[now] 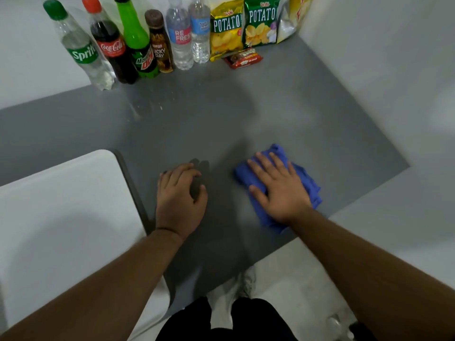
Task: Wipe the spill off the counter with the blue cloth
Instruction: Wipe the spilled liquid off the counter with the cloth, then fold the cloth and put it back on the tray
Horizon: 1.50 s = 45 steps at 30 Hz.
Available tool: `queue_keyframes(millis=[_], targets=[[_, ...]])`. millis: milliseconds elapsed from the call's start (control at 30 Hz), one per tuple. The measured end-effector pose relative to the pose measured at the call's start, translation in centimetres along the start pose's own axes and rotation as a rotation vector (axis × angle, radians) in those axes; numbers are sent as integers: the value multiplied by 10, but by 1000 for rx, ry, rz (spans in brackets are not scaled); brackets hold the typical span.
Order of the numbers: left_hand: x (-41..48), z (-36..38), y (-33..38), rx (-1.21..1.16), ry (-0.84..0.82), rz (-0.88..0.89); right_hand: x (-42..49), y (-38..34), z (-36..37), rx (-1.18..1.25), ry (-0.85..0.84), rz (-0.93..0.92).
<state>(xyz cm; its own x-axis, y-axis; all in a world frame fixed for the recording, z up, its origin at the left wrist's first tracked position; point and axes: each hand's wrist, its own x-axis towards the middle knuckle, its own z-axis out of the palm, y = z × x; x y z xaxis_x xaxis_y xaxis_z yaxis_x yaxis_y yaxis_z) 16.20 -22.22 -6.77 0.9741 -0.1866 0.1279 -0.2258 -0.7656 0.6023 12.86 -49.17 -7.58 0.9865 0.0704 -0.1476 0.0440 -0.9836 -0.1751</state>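
The blue cloth [306,179] lies crumpled on the grey counter [307,107] near its front right edge. My right hand [278,190] presses flat on top of it, fingers spread and pointing up-left. My left hand [179,198] rests on the bare counter to the left of the cloth, fingers loosely curled, holding nothing. A faint wet spill [150,107] of small droplets and streaks shines farther back on the counter, in front of the bottles and well apart from the cloth.
Along the back wall stand several bottles: Sprite [81,48], Coca-Cola [110,43], Mountain Dew [138,40], a brown bottle [160,43], two water bottles [189,33]. Chip bags [246,25] and a red snack pack [242,59] sit beside them. A white tabletop [64,205] adjoins at left.
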Motion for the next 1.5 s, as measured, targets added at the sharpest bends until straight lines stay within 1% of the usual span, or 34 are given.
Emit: queue_keyframes(millis=[200, 400, 500, 600, 700, 800, 933, 1033, 1100, 1200, 1267, 1300, 1367, 1433, 1467, 1500], targets=[[-19, 5, 9, 44, -27, -17, -11, 103, -17, 28, 39, 192], [-45, 12, 21, 66, 2, 17, -16, 183, -35, 44, 38, 378], [-61, 15, 28, 18, 20, -18, -14, 192, -40, 46, 11, 427], [-77, 16, 37, -84, 26, -122, -21, 169, -36, 50, 8, 458], [-89, 16, 44, -155, 47, -190, -42, 120, -21, 20, 15, 343], [-96, 13, 48, -191, 68, -239, -61, 54, -3, -20, 3, 198], [-104, 4, 47, -200, 103, -264, -82, -33, 22, -15, -31, -57], [-111, -3, 45, -220, 97, -295, -97, -79, 39, -7, -21, -223], [-115, -8, 43, -220, 95, -338, -105, -100, 46, 10, -42, -295], [-120, -13, 41, -235, 89, -423, -108, -113, 47, 10, -107, -373], [-121, -15, 39, -233, 50, -471, -107, -107, 42, 29, -160, -430], [-121, -16, 39, -225, 19, -478, -105, -101, 38, 85, -184, -455], [-120, -16, 40, -211, -46, -462, -103, -89, 26, 293, -201, -473], [-115, -18, 42, -182, -93, -433, -106, -75, 13, 504, -156, -393], [-111, -19, 44, -161, -113, -425, -108, -68, 8, 545, -100, -329], [-106, -20, 47, -141, -134, -419, -111, -61, 4, 537, -29, -255]])
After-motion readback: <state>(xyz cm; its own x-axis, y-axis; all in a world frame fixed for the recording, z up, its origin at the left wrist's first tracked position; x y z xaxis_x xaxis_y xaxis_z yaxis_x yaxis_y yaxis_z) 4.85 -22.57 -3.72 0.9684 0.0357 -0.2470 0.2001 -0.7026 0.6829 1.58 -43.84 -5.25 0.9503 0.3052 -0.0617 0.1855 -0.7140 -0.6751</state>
